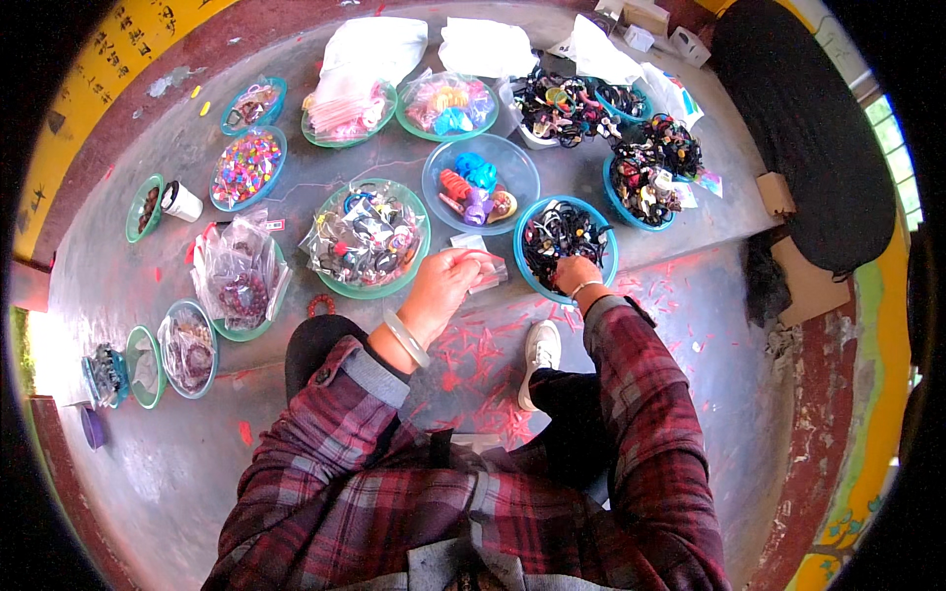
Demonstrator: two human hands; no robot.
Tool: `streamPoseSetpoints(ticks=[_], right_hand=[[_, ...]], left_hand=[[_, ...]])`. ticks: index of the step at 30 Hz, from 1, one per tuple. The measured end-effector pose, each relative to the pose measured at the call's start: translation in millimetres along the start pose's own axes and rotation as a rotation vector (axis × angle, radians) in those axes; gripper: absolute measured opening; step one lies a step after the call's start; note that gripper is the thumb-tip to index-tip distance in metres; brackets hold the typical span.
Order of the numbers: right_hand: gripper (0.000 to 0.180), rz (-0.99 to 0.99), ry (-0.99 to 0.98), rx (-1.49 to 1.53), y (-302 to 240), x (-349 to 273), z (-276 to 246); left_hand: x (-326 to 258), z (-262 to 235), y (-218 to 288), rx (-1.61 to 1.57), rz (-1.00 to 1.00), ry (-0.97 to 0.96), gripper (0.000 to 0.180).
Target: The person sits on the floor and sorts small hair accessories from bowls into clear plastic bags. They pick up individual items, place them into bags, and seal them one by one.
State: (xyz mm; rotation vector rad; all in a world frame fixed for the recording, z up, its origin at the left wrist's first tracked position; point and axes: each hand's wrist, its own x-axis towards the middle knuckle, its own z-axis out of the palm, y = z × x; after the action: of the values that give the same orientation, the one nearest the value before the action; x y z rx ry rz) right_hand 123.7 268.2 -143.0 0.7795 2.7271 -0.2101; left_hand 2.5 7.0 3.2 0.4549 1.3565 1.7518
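My left hand [443, 288], a pale bangle on its wrist, pinches a small clear plastic bag [490, 275] in front of the middle bowls. To its right, my right hand [577, 274] reaches down into a blue bowl [609, 266] of black hair ties [564, 234]. The fingers of that hand are curled, their tips lost among the hair ties, so what they grip is hidden. Just left of the bag stands a green bowl [423, 258] piled with small bagged trinkets. Behind it, a clear bluish bowl [435, 165] holds blue, red and purple hair ties.
More bowls of beads and bagged accessories, such as the bead bowl [247, 171], spread to the left. White bags [374, 49] lie at the back. Dark accessories fill a blue bowl [613, 202] at right. Red scraps [483, 369] litter the floor around my shoe [540, 357].
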Motion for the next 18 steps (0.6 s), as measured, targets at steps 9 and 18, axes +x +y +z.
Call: streamPoseSetpoints(ticks=[9, 18], right_hand=[[0.004, 0.142, -0.036, 1.4, 31, -29, -76], [0.012, -0.513, 0.098, 2.171, -12, -89, -165]], left_hand=[[-2, -6, 1, 0.083, -0.052, 0.023, 0.022], [-2, -1, -1, 0.056, -0.036, -0.006, 0.023]])
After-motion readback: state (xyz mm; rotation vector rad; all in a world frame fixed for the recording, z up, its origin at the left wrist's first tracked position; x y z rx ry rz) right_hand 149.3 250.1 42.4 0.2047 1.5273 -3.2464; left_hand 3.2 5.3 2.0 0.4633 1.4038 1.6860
